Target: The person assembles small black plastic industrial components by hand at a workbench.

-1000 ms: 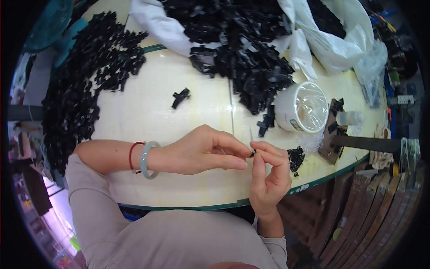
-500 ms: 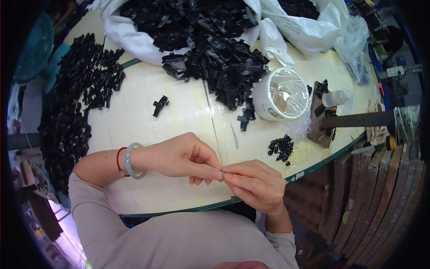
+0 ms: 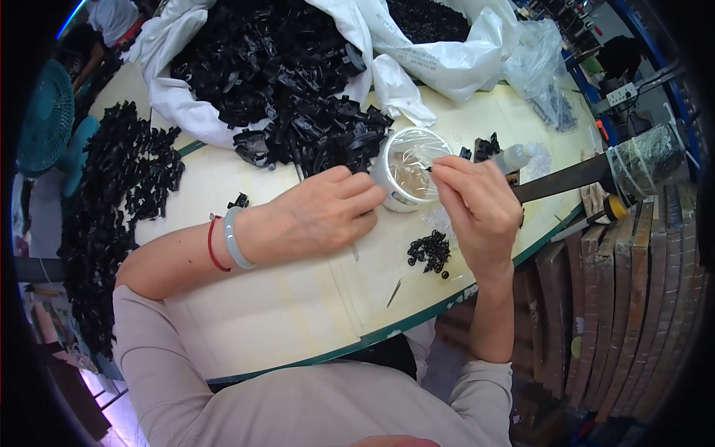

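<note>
My right hand (image 3: 480,197) is over the right rim of a white plastic tub (image 3: 400,195), its thumb and fingertips pinched on a small black piece (image 3: 429,169). Clear film lines the tub, with something brownish inside. At the tub's left side, my left hand (image 3: 316,212) is palm down with curled fingers; their tips and anything in them are hidden. Nearer me lies a little heap of small black rings (image 3: 430,252). A thin pointed metal sliver (image 3: 393,293) rests near the table edge. Behind my left wrist, a black plastic part (image 3: 239,200) is partly covered.
White sacks (image 3: 182,112) of black plastic parts (image 3: 275,74) spill onto the table from the back. Another black heap (image 3: 97,223) covers the left side, by a green fan (image 3: 46,115). At right are a small bottle (image 3: 514,158), a dark bar (image 3: 562,179) and stacked boards (image 3: 618,298).
My hands have come apart. The right has moved up and right to the tub, the left forward beside it. The whole view has shifted, too. The metal sliver now shows near the table edge.
</note>
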The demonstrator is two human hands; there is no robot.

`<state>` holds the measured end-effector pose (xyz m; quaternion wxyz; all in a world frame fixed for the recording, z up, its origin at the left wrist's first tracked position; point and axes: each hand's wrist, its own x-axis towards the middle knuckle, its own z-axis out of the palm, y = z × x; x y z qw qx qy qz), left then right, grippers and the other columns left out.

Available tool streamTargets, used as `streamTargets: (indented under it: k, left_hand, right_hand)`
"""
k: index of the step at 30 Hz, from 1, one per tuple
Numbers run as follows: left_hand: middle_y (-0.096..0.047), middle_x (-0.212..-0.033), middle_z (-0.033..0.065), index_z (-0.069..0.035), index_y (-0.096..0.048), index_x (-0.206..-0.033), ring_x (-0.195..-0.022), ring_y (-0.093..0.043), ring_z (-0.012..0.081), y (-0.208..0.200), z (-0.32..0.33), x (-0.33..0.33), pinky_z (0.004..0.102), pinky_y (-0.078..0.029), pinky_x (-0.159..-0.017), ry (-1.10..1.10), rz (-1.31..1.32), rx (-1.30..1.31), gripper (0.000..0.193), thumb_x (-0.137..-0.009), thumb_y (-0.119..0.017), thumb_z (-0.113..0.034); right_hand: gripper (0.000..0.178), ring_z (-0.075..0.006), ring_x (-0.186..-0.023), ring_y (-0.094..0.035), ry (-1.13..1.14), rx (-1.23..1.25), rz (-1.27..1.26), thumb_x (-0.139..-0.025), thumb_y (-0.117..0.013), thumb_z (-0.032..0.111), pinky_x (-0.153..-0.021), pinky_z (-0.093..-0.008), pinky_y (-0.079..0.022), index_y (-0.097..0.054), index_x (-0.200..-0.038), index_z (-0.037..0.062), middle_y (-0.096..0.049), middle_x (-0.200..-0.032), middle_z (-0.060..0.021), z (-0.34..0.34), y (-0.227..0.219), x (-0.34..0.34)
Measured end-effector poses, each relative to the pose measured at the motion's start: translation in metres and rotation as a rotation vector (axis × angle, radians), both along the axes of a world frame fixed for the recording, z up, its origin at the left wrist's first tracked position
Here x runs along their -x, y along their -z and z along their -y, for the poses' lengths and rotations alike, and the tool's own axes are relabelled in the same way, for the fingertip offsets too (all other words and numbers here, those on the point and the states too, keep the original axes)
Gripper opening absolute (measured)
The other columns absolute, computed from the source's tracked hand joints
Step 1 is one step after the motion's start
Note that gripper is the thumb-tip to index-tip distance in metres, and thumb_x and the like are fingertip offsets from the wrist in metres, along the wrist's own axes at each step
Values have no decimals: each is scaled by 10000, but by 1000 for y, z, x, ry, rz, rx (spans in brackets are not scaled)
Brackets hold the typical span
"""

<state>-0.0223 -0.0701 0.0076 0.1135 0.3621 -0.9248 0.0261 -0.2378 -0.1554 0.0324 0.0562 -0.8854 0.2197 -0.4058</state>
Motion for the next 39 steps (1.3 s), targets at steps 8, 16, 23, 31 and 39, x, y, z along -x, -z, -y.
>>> streamTargets:
  k: [8, 16, 23, 31, 39]
  left_hand:
    - [-578, -907, 68, -24, -603, -788, -824, -578, 192, 9, -19, -5, 292, -456, -656, 3, -265, 299, 154, -660, -648, -98]
    - [-625, -946, 74, 29, -515, -1192, -784, -639, 106, 0, -66, 0, 240, -544, -710, -536, -1328, -1163, 259, -963, -493, -91]
    - [-612, -911, 59, 17, -536, -1179, -808, -628, 104, 13, -66, -9, 229, -537, -733, -457, -1592, -1534, 258, -985, -427, -113]
    - [-602, -937, 62, 9, -559, -1159, -811, -647, 133, 9, -71, -16, 246, -550, -690, -478, -1614, -1488, 238, -973, -450, -93]
    - [-626, -906, 65, 21, -604, -1082, -784, -642, 101, 14, -68, -14, 216, -542, -669, -423, -1421, -1296, 194, -894, -571, -13]
  right_hand:
    - [202, -232, -696, -584, -50, 53, -214, -674, -713, -46, -602, -306, -486, -660, -862, 1, -669, -889, -84, 3, -5, -5]
    - [194, -187, -753, -663, -46, -500, 181, -692, -713, -113, -656, -258, -513, -682, -862, -23, -696, -866, -127, -46, 1, -2]
    - [218, -213, -790, -668, -71, -702, 332, -713, -700, -135, -721, -269, -529, -660, -912, -55, -680, -906, -187, -95, 37, -24]
    - [210, -207, -829, -656, -65, -834, 440, -765, -649, -164, -729, -279, -551, -630, -957, -80, -652, -978, -209, -105, 40, -32]
    - [150, -201, -800, -664, -33, -634, 328, -824, -608, -115, -663, -269, -569, -623, -964, -64, -636, -1005, -201, -90, 36, -19]
